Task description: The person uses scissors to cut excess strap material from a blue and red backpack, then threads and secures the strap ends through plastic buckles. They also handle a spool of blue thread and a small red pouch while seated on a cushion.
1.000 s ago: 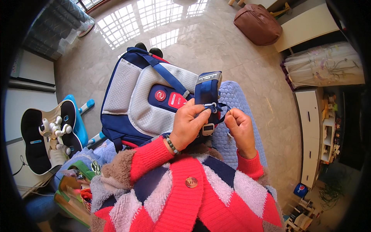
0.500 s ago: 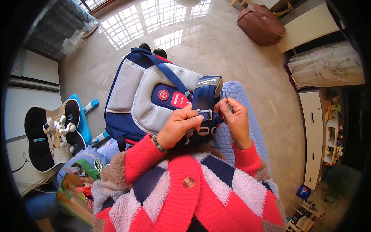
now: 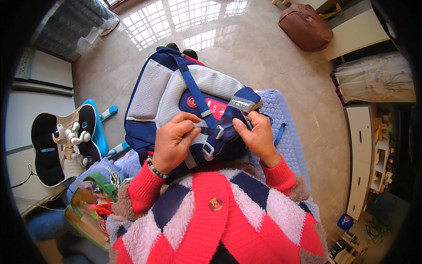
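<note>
A navy and grey backpack (image 3: 176, 94) lies in front of me, its padded back panel facing up. My left hand (image 3: 175, 143) is closed in a pinch on the end of a dark webbing strap (image 3: 207, 131), pulled out leftward from a silvery buckle (image 3: 220, 132). A second buckle (image 3: 208, 151) hangs just below. My right hand (image 3: 258, 135) grips the padded shoulder strap (image 3: 241, 104) at its side. Between its thumb and fingers is also a thin dark tool with a blue handle (image 3: 249, 125); its kind I cannot make out.
A light-blue quilted pad (image 3: 285, 132) lies under and right of the backpack. At left stand a black and blue seat (image 3: 41, 141) with a white toy robot (image 3: 70, 136) on it, and a green box (image 3: 85, 207). A brown bag (image 3: 305, 27) and white drawers (image 3: 360, 154) are at right.
My left hand has moved left and drawn the strap end out from the buckle. The shoulder strap has tilted, and my right hand has shifted slightly left along it.
</note>
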